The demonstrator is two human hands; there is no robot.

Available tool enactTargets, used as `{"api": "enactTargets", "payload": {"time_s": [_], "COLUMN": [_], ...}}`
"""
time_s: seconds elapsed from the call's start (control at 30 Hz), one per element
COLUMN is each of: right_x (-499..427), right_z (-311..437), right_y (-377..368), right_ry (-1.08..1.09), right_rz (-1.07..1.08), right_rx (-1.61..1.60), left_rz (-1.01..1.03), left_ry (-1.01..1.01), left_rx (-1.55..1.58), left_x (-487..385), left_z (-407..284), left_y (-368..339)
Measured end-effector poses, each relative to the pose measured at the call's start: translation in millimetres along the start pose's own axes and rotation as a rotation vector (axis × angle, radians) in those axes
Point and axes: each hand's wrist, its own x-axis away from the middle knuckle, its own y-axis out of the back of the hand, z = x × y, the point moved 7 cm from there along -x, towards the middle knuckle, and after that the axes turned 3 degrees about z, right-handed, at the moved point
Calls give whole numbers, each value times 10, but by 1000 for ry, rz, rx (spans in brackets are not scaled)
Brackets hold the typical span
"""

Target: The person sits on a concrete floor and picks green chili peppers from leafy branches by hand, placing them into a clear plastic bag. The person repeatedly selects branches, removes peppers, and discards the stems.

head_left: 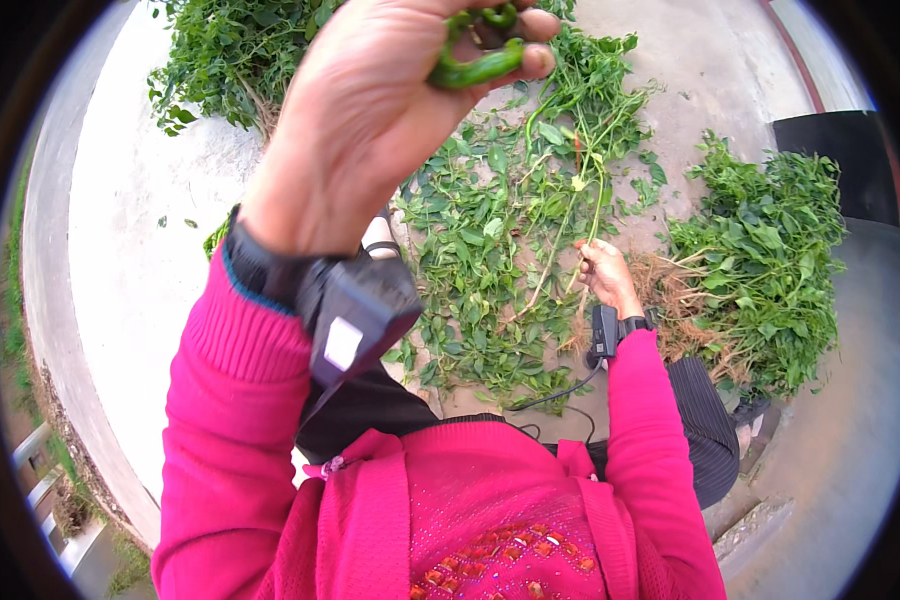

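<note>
Close to the camera at the top, my left hand point(375, 112) is raised with curled fingers around green chili peppers point(476, 69). One curved pepper shows clearly; part of another shows between the fingers. Lower and to the right, my right hand point(607, 271) pinches the lower stems of an uprooted pepper plant point(597, 206). The plant's leafy top point(596, 82) points away from me, and thin roots hang below the hand. A small red pepper point(577, 150) shows among its stems. Black devices are strapped to both wrists.
Loose leaves point(472, 262) cover the ground before me. Uprooted plants point(765, 255) are heaped at the right, their brown roots point(671, 300) towards me. Another leafy heap point(225, 56) lies at upper left on pale concrete point(142, 217). A black cable point(562, 394) runs from the right wrist device.
</note>
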Motion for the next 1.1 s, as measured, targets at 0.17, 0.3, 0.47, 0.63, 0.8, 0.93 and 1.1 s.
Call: {"api": "enactTargets", "payload": {"time_s": [0.17,0.3,0.47,0.63,0.8,0.93,1.1], "right_x": [108,83,-354,-1105,-1461,-1040,-272], "right_z": [102,-195,-154,-271,-399,-226,76], "right_y": [345,663,290,-489,-487,-381,-175], "right_ry": [-11,-131,239,422,45,286,269], "right_rz": [-110,-284,-304,-302,-235,-192,-40], "right_rx": [209,362,796,1115,999,531,-116], "left_rz": [26,57,87,101,44,124,72], "left_ry": [57,43,-8,-63,31,-21,32], "left_rx": [19,24,63,41,163,69,-9], "left_x": [-5,21,154,131,-2,-21,30], "left_z": [112,70,-76,-113,-70,-80,10], "left_y": [-24,-29,-49,-30,-19,-42,-7]}}
